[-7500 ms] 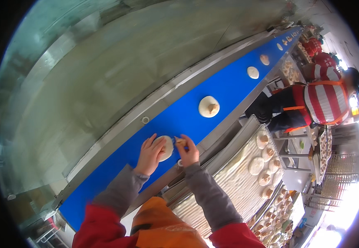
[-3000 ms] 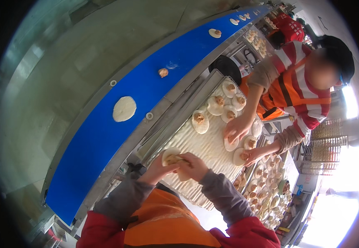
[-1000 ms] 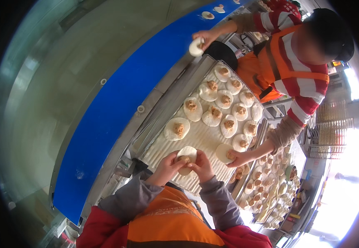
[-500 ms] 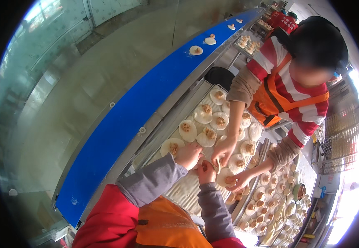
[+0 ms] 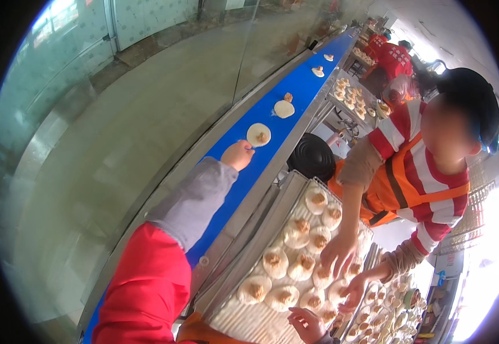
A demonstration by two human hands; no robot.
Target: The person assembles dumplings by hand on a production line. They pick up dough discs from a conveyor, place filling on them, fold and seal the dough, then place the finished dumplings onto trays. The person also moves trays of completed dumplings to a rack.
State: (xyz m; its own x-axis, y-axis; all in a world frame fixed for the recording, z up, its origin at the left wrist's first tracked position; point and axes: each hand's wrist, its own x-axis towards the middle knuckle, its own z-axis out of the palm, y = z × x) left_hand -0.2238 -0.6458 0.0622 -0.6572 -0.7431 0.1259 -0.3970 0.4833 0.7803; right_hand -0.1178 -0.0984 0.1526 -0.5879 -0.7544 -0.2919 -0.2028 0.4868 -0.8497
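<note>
Food production workshop indicated: dough rounds [image 5: 284, 110] spaced along blue conveyor belt [image 5: 304, 89], more laid on tray [image 5: 243, 321], orange apron [image 5: 382, 194] worn by co-worker [image 5: 432, 157].

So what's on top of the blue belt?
Pale dough circles lie along the blue belt, with brown lumps on or beside them. The left hand is at the nearest visible circle's edge. The sleeve covers part of the belt, so anything under there can't be seen.
</note>
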